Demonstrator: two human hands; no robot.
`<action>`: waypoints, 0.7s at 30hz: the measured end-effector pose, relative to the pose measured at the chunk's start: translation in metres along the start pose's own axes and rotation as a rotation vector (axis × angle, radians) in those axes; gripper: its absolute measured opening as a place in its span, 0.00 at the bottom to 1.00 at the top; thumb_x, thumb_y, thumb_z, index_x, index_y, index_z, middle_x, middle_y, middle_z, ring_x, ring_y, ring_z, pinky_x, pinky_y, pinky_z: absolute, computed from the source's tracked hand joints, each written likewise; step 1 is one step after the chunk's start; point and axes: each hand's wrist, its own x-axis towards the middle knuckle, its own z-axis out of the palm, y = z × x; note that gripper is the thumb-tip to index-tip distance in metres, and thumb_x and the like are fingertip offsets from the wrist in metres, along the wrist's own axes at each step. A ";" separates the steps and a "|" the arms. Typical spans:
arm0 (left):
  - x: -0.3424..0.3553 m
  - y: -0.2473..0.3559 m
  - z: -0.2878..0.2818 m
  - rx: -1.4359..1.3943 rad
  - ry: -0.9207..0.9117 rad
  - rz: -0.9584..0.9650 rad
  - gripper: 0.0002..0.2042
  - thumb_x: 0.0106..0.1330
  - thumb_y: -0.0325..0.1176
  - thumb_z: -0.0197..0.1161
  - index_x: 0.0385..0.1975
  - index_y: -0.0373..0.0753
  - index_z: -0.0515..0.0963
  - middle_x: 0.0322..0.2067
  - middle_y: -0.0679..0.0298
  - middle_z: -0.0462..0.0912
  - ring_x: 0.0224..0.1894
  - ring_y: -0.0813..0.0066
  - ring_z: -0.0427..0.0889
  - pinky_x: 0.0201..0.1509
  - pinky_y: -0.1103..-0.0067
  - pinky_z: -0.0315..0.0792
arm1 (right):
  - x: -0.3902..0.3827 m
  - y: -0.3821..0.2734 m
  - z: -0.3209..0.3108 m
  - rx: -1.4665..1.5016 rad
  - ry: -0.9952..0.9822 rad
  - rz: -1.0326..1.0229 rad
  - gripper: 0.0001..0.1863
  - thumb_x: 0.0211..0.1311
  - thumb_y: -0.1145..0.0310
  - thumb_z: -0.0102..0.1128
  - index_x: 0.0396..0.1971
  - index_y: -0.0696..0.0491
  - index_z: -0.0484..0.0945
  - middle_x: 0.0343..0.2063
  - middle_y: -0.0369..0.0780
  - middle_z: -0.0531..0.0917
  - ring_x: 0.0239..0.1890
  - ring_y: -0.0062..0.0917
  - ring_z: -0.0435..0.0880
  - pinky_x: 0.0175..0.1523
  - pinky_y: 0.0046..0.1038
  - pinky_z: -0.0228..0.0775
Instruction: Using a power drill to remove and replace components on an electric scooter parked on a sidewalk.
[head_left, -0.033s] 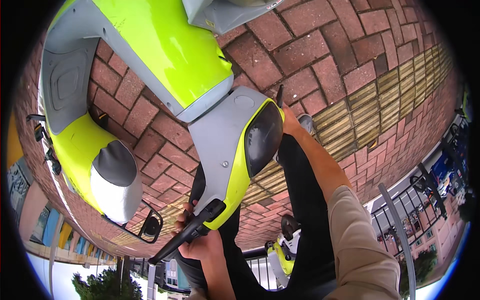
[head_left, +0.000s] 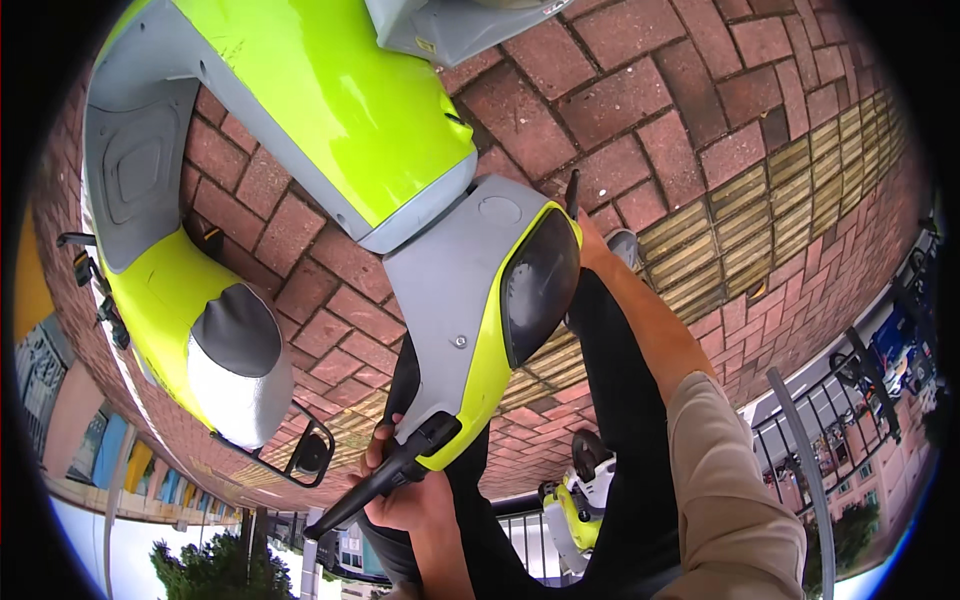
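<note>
A yellow-green and grey scooter (head_left: 330,110) fills the upper left, its grey front panel (head_left: 450,270) and dark glossy headlight (head_left: 540,285) closest to me. My left hand (head_left: 415,495) is wrapped around the black handlebar grip (head_left: 360,498), with fingers on its far side and the palm beneath. Beyond the headlight, my right hand (head_left: 595,245) is at the other end of the handlebar, where a dark lever (head_left: 573,190) sticks up. The front cover hides its fingers, so I cannot tell how they are placed. A silver and grey rounded part (head_left: 235,360), like a seat, shows at left.
My dark-trousered legs (head_left: 620,400) stand apart on red brick paving (head_left: 610,90), crossed by a yellow ribbed strip (head_left: 745,220). Behind them another green and white scooter (head_left: 575,510) stands near railings. A metal post (head_left: 800,460) and fence lie at right, a tree (head_left: 225,565) at lower left.
The scooter's front and both my hands sit slightly farther right and lower in the picture, partly with a small shift of the view. Both hands stay where they were on the handlebar ends.
</note>
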 end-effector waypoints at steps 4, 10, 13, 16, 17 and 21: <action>-0.002 -0.008 0.056 -0.030 0.329 -0.088 0.22 0.73 0.50 0.47 0.30 0.36 0.75 0.39 0.59 0.76 0.58 0.60 0.68 0.74 0.60 0.49 | -0.008 0.078 -0.009 0.534 -0.082 0.251 0.16 0.52 0.69 0.65 0.42 0.52 0.82 0.42 0.44 0.84 0.46 0.43 0.79 0.57 0.40 0.69; 0.022 0.149 0.104 0.115 0.877 0.053 0.06 0.61 0.35 0.52 0.28 0.43 0.74 0.27 0.65 0.78 0.40 0.63 0.78 0.60 0.61 0.70 | -0.049 -0.075 0.002 -0.062 -0.101 -0.104 0.21 0.46 0.71 0.69 0.44 0.53 0.78 0.44 0.49 0.81 0.51 0.51 0.75 0.57 0.43 0.67; 0.012 0.257 0.118 -0.084 0.503 -0.063 0.06 0.61 0.35 0.53 0.23 0.44 0.71 0.24 0.68 0.76 0.35 0.69 0.78 0.57 0.66 0.73 | -0.082 -0.178 0.014 -0.197 -0.015 -0.006 0.22 0.45 0.69 0.70 0.44 0.54 0.79 0.42 0.52 0.80 0.51 0.52 0.74 0.55 0.42 0.68; 0.047 0.275 0.161 -0.254 0.495 -0.303 0.10 0.63 0.30 0.54 0.19 0.45 0.67 0.20 0.70 0.70 0.28 0.74 0.72 0.50 0.72 0.73 | -0.154 -0.162 -0.093 -0.053 0.092 0.349 0.16 0.46 0.66 0.71 0.36 0.57 0.81 0.40 0.55 0.83 0.47 0.52 0.80 0.48 0.42 0.73; 0.049 0.314 0.154 -0.258 0.554 -0.254 0.11 0.65 0.29 0.53 0.19 0.45 0.65 0.20 0.70 0.68 0.27 0.74 0.71 0.47 0.73 0.73 | -0.135 -0.232 -0.070 -0.153 0.005 0.294 0.17 0.46 0.65 0.71 0.37 0.56 0.82 0.40 0.54 0.83 0.46 0.52 0.80 0.47 0.42 0.74; 0.058 0.459 0.148 -0.345 0.395 -0.133 0.15 0.72 0.37 0.53 0.21 0.43 0.65 0.22 0.64 0.73 0.36 0.61 0.77 0.53 0.68 0.71 | -0.101 -0.509 -0.076 -0.428 0.012 -0.024 0.20 0.47 0.61 0.71 0.39 0.56 0.83 0.34 0.53 0.85 0.42 0.50 0.83 0.48 0.45 0.76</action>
